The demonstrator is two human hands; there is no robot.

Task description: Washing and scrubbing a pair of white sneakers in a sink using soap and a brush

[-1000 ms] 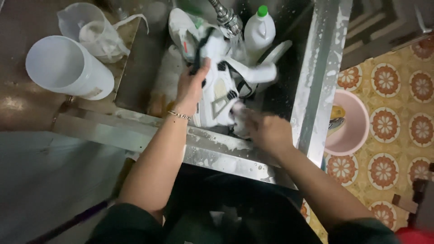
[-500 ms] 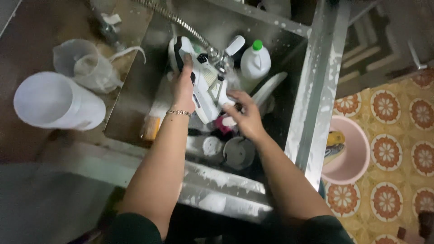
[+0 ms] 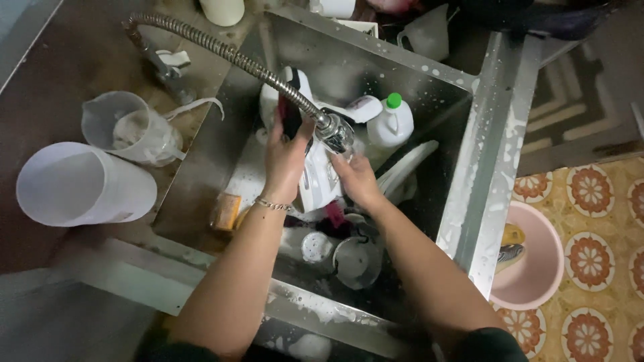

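1. Down in the steel sink (image 3: 469, 174), the left hand (image 3: 285, 157) is wrapped around a white shoe (image 3: 315, 177) (black trim at its top), holding it under the flexible metal faucet hose (image 3: 228, 53).
2. Just beside it, the right hand (image 3: 355, 181) presses against the shoe's side, fingers curled on it.
3. Behind them stands a white bottle (image 3: 390, 124) with a green cap.
4. Left, on the desk (image 3: 74, 74), lies a white plastic pitcher (image 3: 84, 184).
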